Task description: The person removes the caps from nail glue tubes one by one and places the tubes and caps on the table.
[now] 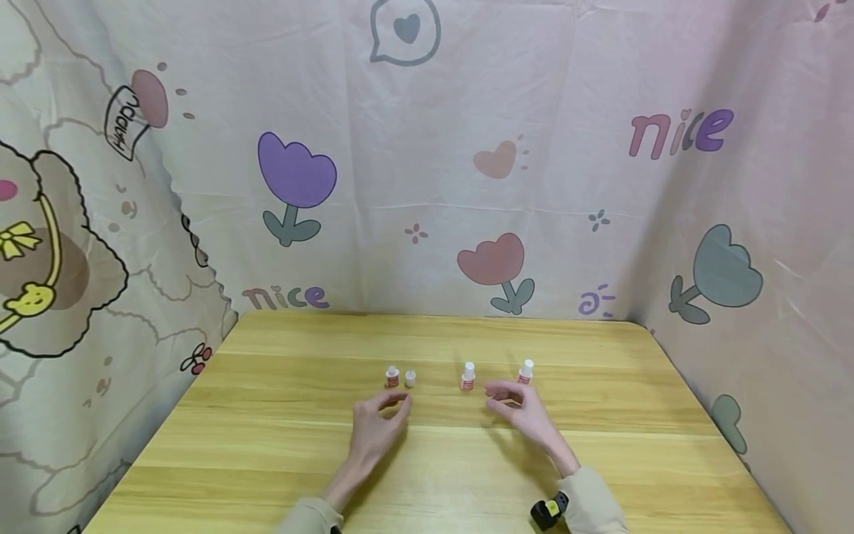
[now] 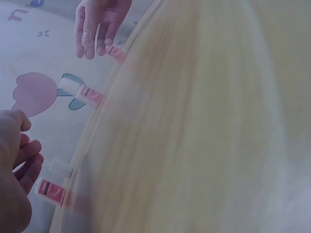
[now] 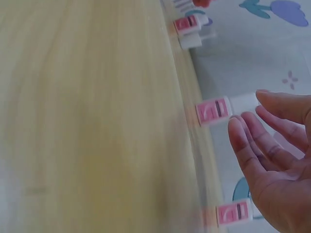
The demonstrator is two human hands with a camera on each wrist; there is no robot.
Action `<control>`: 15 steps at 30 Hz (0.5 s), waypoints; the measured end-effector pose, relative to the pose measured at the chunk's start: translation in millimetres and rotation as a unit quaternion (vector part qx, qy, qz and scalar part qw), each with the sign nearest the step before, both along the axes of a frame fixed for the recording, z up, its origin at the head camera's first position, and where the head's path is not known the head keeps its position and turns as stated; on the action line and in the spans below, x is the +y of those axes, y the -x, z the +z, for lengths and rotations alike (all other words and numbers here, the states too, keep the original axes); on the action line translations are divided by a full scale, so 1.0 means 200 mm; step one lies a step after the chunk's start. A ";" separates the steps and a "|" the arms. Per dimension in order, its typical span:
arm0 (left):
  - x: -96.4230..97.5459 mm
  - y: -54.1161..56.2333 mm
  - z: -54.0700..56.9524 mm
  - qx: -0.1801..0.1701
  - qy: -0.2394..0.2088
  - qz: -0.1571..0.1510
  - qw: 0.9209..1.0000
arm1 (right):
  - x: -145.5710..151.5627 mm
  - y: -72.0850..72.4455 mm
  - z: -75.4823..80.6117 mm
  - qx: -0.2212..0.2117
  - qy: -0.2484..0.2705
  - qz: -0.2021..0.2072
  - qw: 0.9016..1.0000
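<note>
In the head view, a small bottle with a pink label (image 1: pixel 392 380) stands uncapped on the table, a loose white cap (image 1: pixel 410 380) beside it. My left hand (image 1: pixel 379 429) hovers just in front of these two, fingers loosely bent and nothing held. A second bottle (image 1: pixel 468 378), with its white cap on, stands near the middle. Between it and a third capped bottle (image 1: pixel 526 370) is my right hand (image 1: pixel 525 415), its fingers relaxed and apart. The right wrist view shows this hand (image 3: pixel 277 155) near the middle bottle's cap (image 3: pixel 244 103), holding nothing.
The bottles stand in a row on a light wooden table (image 1: pixel 300 415). Behind it hangs a printed curtain (image 1: pixel 400 148), with more patterned cloth (image 1: pixel 100 245) along the left side. A small black device (image 1: pixel 550 512) sits at my right wrist.
</note>
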State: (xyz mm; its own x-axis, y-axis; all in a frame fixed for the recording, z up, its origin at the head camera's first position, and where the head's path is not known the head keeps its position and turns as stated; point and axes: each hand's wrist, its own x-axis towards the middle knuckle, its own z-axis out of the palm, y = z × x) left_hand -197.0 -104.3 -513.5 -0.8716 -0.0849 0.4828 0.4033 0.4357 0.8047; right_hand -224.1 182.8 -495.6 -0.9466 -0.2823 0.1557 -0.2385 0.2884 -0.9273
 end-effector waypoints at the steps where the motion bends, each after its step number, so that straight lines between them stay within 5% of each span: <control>1: 0.01 0.00 0.00 0.001 0.002 -0.004 1.000 | 0.01 0.00 0.00 -0.002 -0.003 -0.006 1.000; 15: 0.14 0.01 -0.03 -0.033 -0.007 -0.061 0.998 | 0.12 -0.03 -0.02 -0.004 -0.021 -0.057 0.998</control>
